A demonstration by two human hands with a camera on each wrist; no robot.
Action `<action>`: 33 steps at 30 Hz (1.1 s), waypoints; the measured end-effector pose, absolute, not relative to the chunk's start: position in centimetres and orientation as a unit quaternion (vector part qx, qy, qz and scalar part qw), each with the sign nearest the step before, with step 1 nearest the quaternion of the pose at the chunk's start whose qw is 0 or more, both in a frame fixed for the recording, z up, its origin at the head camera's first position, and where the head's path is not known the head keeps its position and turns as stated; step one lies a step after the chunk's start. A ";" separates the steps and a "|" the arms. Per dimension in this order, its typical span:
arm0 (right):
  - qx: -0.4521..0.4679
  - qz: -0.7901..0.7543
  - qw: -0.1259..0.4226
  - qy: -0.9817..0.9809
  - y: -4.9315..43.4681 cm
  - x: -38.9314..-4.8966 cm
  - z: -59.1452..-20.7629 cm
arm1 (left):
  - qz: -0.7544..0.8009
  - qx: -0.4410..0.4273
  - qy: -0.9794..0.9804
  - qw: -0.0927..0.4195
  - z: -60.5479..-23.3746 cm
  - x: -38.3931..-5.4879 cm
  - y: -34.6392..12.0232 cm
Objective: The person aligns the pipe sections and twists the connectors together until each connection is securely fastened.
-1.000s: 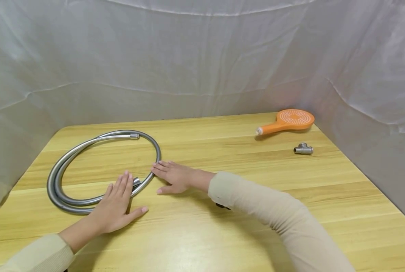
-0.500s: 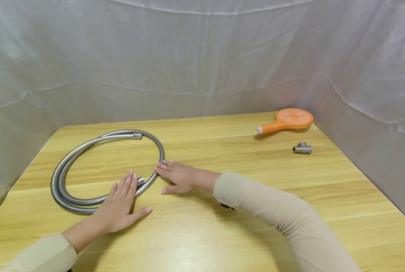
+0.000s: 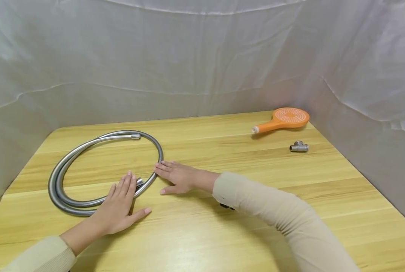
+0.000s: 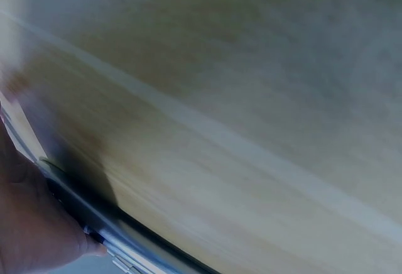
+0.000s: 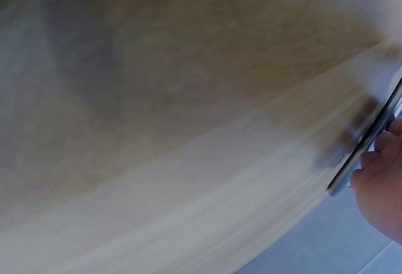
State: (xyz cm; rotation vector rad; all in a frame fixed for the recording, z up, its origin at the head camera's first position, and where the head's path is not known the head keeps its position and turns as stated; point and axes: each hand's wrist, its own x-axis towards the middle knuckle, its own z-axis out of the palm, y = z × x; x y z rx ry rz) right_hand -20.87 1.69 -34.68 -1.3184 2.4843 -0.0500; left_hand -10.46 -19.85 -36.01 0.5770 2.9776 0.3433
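Observation:
A grey metallic shower hose (image 3: 52, 185) lies coiled on the left half of the table. My left hand (image 3: 118, 207) rests flat across the coil's near side, fingers straight and thumb spread; it hides part of the hose beside one metal end fitting (image 3: 139, 182). The fingertips of my right hand (image 3: 178, 176) touch the coil's right side, with that palm low over the wood. Neither hand curls round the hose. In the blurred left wrist view, part of the hand (image 4: 31, 224) shows beside a dark strip; the right wrist view likewise shows the hand (image 5: 383, 186) by a dark strip.
An orange shower head (image 3: 285, 119) lies at the table's back right, handle pointing left. Nearer stands a small metal tee fitting (image 3: 299, 147). Pale grey cloth (image 3: 188, 68) hangs behind and along both sides of the wooden table (image 3: 202, 147).
The coiled hose and both hands have slid slightly right across the table, and the head view has turned a little right. Shower head and tee fitting stay in place on the wood.

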 end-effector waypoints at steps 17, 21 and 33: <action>-0.465 -0.011 0.167 0.870 2.4 -20.9 -34.5 | 0.106 0.196 0.974 0.041 -35.9 -10.6 -19.2; -0.466 -0.012 0.165 0.869 2.6 -20.9 -34.6 | 0.103 0.198 0.974 0.040 -35.8 -10.6 -19.1; -0.468 -0.020 0.157 0.870 3.3 -20.8 -34.7 | 0.104 0.208 0.972 0.040 -35.9 -10.6 -18.5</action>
